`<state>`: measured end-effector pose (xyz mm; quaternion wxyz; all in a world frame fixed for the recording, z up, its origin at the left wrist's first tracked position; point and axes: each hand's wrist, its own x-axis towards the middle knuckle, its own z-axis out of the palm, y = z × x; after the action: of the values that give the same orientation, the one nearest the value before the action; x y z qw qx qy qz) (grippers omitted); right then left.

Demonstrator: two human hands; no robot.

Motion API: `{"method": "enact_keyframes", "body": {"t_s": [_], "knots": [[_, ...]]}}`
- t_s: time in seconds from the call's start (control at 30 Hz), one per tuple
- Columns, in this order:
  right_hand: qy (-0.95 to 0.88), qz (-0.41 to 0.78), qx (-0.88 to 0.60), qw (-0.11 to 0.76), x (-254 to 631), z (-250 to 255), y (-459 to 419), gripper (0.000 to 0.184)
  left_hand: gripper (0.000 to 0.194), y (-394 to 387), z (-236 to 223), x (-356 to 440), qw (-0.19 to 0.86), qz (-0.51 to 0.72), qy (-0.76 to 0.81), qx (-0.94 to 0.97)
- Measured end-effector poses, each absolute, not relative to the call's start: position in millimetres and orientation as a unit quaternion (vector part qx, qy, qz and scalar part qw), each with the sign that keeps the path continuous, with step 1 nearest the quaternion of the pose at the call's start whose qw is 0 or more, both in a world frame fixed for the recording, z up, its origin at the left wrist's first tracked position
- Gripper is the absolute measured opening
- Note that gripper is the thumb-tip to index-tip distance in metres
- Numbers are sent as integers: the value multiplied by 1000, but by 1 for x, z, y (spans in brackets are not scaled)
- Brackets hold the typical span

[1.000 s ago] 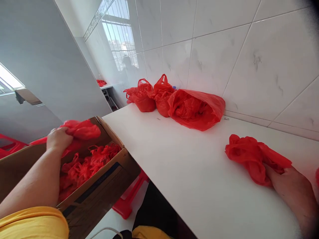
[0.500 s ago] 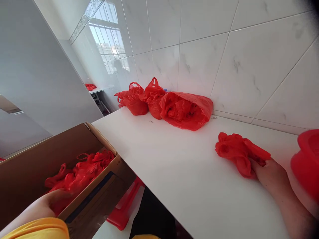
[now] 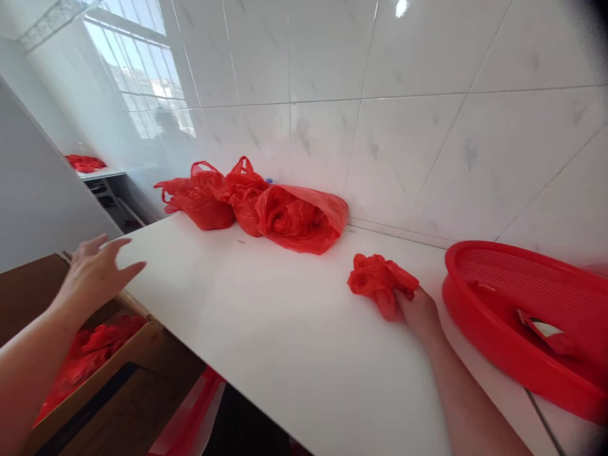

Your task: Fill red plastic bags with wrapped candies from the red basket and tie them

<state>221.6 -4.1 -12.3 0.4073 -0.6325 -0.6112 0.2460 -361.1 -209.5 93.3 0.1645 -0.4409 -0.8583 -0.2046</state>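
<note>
My right hand grips a crumpled red plastic bag at its right end, low over the white table. Above the cardboard box is my left hand, fingers spread and nothing in them. Inside that box lies a heap of red plastic bags. Along the wall sit two stuffed red bags with handles standing up, one on the left and one in the middle. Beside them a larger red bag lies on its side, its mouth showing more red plastic within.
A red plastic basket stands at the right, with a small packet in it. White wall tiles rise behind the table. A red stool is partly visible below the table edge. More red bags lie on a far table.
My left hand has come up out of the box, empty, with its fingers opened. My right hand keeps hold of the red plastic bag. The view has turned right, bringing the basket further in.
</note>
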Motion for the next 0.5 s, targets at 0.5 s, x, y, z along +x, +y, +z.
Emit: {"method": "enact_keyframes", "body": {"t_s": [0.5], "knots": [[-534, 303, -550, 567, 223, -9, -3, 26, 50, -10, 61, 18, -145, -336, -407, -837]]}}
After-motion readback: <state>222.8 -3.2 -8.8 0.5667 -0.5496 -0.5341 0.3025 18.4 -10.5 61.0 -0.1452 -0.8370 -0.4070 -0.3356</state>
